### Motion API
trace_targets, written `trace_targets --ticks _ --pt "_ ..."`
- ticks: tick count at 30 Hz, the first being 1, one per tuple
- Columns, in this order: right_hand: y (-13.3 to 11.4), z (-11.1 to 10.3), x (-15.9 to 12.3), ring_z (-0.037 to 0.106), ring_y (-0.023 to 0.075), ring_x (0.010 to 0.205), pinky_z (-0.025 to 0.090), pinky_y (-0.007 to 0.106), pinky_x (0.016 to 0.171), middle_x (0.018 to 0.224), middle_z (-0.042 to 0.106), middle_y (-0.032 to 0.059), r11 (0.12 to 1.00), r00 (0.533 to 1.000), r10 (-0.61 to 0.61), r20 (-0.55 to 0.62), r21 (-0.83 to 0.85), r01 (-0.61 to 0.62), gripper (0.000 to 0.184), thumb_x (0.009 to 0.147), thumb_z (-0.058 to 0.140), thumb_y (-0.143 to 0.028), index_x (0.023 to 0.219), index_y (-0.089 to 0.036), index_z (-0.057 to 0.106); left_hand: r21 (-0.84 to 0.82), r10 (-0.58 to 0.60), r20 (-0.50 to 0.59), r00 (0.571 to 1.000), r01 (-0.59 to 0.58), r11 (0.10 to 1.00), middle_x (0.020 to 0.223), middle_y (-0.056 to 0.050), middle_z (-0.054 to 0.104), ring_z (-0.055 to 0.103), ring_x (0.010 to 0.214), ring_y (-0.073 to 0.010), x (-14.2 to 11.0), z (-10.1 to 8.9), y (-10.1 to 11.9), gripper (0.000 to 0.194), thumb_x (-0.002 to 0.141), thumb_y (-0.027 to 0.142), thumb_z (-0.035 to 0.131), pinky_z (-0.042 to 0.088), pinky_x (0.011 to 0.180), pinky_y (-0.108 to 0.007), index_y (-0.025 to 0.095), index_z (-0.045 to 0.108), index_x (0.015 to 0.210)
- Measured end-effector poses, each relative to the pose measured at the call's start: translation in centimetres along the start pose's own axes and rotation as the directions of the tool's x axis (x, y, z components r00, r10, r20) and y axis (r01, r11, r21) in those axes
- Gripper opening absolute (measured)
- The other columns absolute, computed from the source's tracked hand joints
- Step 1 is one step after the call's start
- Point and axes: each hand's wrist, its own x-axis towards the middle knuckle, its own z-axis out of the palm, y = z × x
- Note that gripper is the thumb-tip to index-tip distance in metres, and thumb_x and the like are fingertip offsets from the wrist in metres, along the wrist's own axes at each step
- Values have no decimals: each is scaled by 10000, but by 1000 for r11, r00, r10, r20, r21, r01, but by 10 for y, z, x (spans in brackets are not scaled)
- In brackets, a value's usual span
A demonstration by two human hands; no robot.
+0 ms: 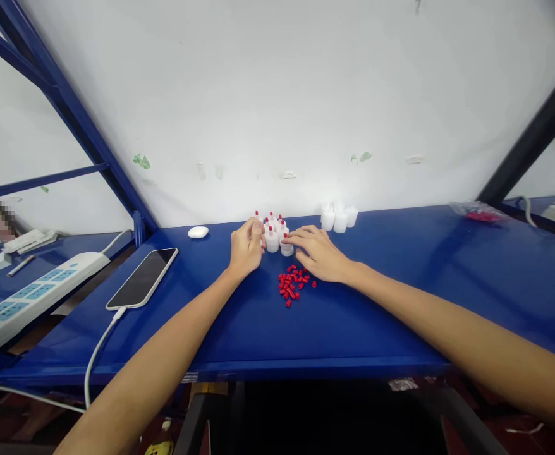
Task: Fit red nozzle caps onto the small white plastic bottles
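Small white bottles with red caps [272,240] stand upright in a tight cluster against the wall side of the blue table. At the cluster's left edge is my left hand [248,245], its fingers curled closed; what they hold, if anything, is hidden. My right hand [319,253] reaches in from the right. Its fingertips are at the neck of the nearest small white bottle [287,250], just under the red cap, with the thumb lower and nearer me. Loose red caps [289,284] lie in a pile in front of the cluster, several of them close under my right hand.
More white bottles [340,221], without visible red caps, stand behind my right hand. A phone [143,278] on a charging cable and a white rounded case [198,232] lie left. A clear bag with red pieces [482,215] lies far right. A power strip [40,297] sits beyond the left frame post.
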Motion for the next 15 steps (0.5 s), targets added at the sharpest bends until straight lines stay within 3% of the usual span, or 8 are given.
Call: trace_targets --ticks 3,6,11,15 --pt "-1 -4 0 499 319 1259 423 532 1011 1398 585 123 998 1000 -28 -10 -51 27 456 905 440 -103 1302 -192 647 55 14 33 999 -16 998 533 41 551 497 415 -94 -1 0 0 448 1008 533 354 400 460 -207 190 537 783" --pt "1 -14 -1 579 280 1148 465 462 966 1341 605 136 999 999 -32 -10 -39 32 439 888 447 -88 1262 -169 663 110 34 96 995 -45 993 530 36 554 517 451 -101 -1 -1 -1 435 1016 494 347 401 489 -208 189 545 777" --pt "8 -31 -9 656 195 833 506 341 775 1020 715 76 992 956 -103 273 105 77 346 824 567 -121 1118 -185 736 141 49 162 986 -72 987 539 26 560 528 485 -112 -3 -3 -1 453 1017 488 322 397 509 -217 186 551 770" --pt "16 -33 -14 662 188 815 473 350 791 968 725 61 980 942 -177 286 143 141 217 837 630 -180 977 -214 791 108 39 231 972 -65 992 542 26 555 516 480 -116 -5 -2 1 503 1014 533 275 397 512 -227 180 563 800"
